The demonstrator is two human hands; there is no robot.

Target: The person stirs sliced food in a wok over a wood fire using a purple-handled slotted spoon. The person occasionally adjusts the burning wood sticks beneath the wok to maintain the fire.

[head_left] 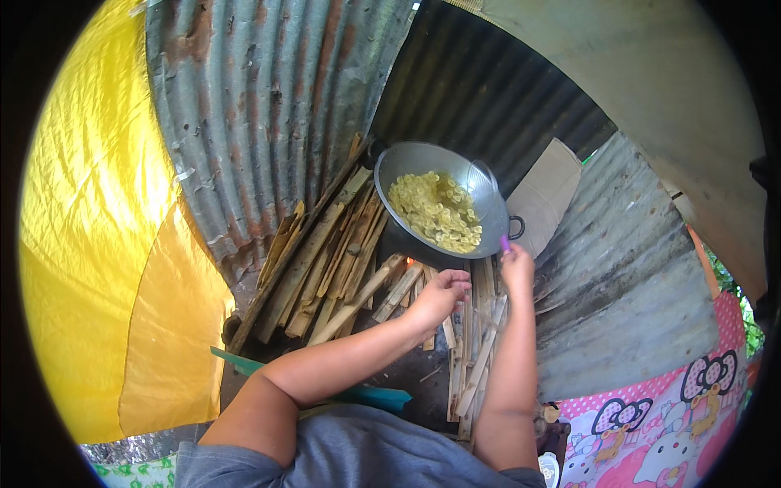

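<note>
Yellow slices (pixel 433 210) lie in a wok (pixel 491 218), right fingers (pixel 512 252) gripping a purple handle (pixel 504 242), left fingers (pixel 457 281) half-curled, empty

Bright glare on yellow sheet (pixel 98 236); fisheye curvature; black corners

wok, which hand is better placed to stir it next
Probably the right hand: it grips the purple handle at the rim of the wok, while the left hand shows no tool.
</note>
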